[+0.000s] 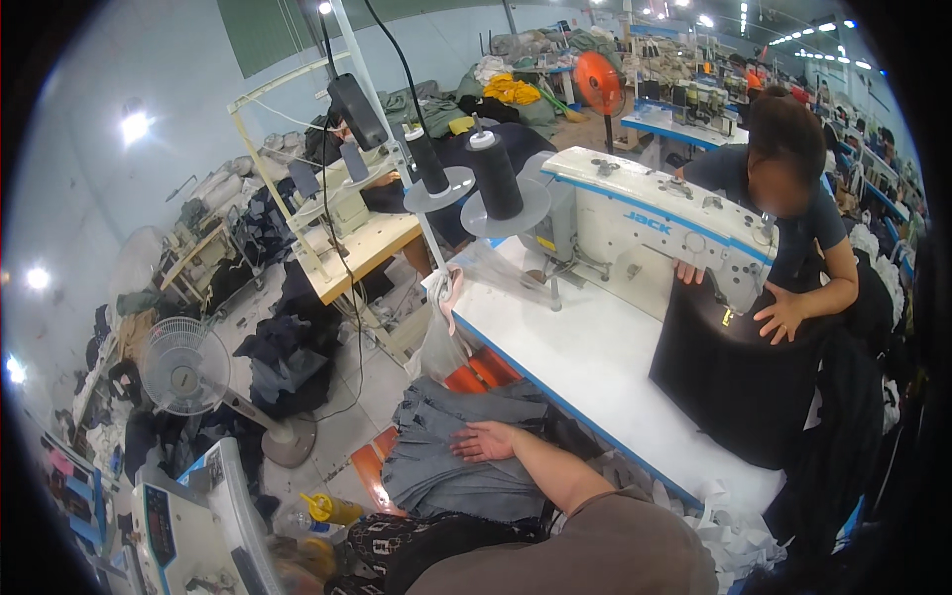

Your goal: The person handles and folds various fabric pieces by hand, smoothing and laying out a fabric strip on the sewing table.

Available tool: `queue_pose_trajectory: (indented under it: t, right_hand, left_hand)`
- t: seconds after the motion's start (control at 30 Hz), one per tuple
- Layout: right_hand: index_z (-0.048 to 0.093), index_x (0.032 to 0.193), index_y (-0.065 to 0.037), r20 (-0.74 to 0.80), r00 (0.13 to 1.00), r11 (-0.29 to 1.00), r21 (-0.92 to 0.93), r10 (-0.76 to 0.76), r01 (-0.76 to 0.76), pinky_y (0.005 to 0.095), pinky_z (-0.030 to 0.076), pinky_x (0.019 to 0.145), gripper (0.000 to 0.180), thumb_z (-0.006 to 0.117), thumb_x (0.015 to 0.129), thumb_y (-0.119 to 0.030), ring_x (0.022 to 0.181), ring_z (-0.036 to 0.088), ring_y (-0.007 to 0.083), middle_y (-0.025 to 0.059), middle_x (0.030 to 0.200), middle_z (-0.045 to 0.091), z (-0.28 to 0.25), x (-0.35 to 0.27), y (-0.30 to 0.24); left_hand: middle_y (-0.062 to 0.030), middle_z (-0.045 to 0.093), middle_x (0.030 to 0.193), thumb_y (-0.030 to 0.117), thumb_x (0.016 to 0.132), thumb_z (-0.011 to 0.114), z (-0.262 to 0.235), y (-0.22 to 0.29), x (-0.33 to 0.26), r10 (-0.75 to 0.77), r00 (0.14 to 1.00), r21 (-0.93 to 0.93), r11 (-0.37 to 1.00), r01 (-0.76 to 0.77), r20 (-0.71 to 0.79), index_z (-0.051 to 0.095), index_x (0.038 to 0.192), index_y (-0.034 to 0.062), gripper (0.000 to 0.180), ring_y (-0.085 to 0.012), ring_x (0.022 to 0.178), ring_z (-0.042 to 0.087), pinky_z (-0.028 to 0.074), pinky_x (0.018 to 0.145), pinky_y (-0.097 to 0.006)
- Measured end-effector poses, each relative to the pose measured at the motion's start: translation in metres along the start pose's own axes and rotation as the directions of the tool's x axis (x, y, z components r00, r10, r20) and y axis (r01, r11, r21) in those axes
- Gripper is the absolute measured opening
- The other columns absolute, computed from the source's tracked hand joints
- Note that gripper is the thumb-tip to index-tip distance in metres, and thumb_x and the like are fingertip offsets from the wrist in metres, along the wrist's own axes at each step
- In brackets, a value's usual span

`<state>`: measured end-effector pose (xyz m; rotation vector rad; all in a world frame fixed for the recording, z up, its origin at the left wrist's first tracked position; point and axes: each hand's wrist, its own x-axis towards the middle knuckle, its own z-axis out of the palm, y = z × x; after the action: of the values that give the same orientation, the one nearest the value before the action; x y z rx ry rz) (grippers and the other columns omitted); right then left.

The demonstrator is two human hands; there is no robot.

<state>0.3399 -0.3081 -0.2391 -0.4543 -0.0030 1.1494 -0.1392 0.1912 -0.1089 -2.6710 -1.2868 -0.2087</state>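
Observation:
My right hand [485, 442] rests on a pile of grey cloth pieces [426, 476], its fingers stretched out and slightly apart. Nothing is gripped in it. The pile lies in loose layers beside my lap, where black patterned fabric [387, 540] shows. My left hand is out of the picture. At the white sewing machine [654, 223] to the right, another person [793, 159] has both hands on a black cloth [729, 377], one on each side of the needle area. The cloth hangs over the front edge of the table.
A white machine table [555, 347] with a blue edge stands between me and the person. Black thread cones [498, 183] rise at its left end. A grey standing fan [184, 369], a yellow-lidded bottle [332, 509] and another machine [164, 521] are at left. White scraps [729, 531] lie at lower right.

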Motion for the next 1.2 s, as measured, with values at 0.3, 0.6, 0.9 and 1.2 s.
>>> queue_pose_trajectory:
  t: [0.3, 0.6, 0.9, 1.2]
  right_hand:
    - [0.042, 0.131, -0.005, -0.022, 1.000, 0.999, 0.033, 0.002, -0.001, 0.0425, 0.043, 0.096, 0.048, 0.045, 0.094, -0.036, 0.118, 0.049, 0.0279, 0.0167, 0.128, 0.050, -0.001, 0.000, -0.006]
    - [0.042, 0.129, -0.004, 0.010, 1.000, 0.997, 0.069, 0.025, -0.026, 0.0433, 0.045, 0.094, 0.046, 0.044, 0.095, -0.036, 0.114, 0.053, 0.0291, 0.0176, 0.122, 0.053, 0.000, 0.001, -0.003]
    - [0.041, 0.132, -0.006, -0.026, 1.000, 1.000, 0.013, 0.013, -0.013, 0.0408, 0.043, 0.095, 0.048, 0.043, 0.095, -0.037, 0.118, 0.050, 0.0267, 0.0160, 0.128, 0.049, 0.000, 0.000, -0.005]
    - [0.041, 0.132, -0.005, -0.037, 0.999, 1.000, 0.017, 0.022, -0.021, 0.0414, 0.043, 0.095, 0.048, 0.041, 0.095, -0.036, 0.117, 0.050, 0.0272, 0.0166, 0.128, 0.049, 0.000, 0.001, -0.005]
  left_hand:
    - [-0.0241, 0.032, 0.141, 0.058, 0.079, 0.054, -0.011, 0.011, 0.006, -0.012, 1.000, -0.042, 0.999, 0.013, 0.008, 0.026, 0.141, 0.0054, 0.086, -0.0401, 0.131, 0.028, 0.022, 0.106, -0.052]
    - [-0.0272, 0.034, 0.137, 0.055, 0.080, 0.053, -0.028, 0.017, -0.002, -0.011, 1.000, -0.040, 0.999, 0.010, -0.002, 0.030, 0.138, 0.0029, 0.081, -0.0421, 0.128, 0.030, 0.024, 0.105, -0.052]
    - [-0.0278, 0.041, 0.131, 0.043, 0.083, 0.052, -0.020, 0.008, 0.007, -0.014, 0.999, -0.106, 0.994, 0.009, -0.046, 0.038, 0.132, 0.0002, 0.066, -0.0419, 0.122, 0.037, 0.028, 0.103, -0.048]
    - [-0.0284, 0.047, 0.125, 0.032, 0.086, 0.052, -0.008, -0.005, 0.010, -0.032, 0.995, -0.216, 0.976, 0.010, -0.098, 0.046, 0.125, -0.0025, 0.052, -0.0418, 0.116, 0.043, 0.033, 0.100, -0.045]
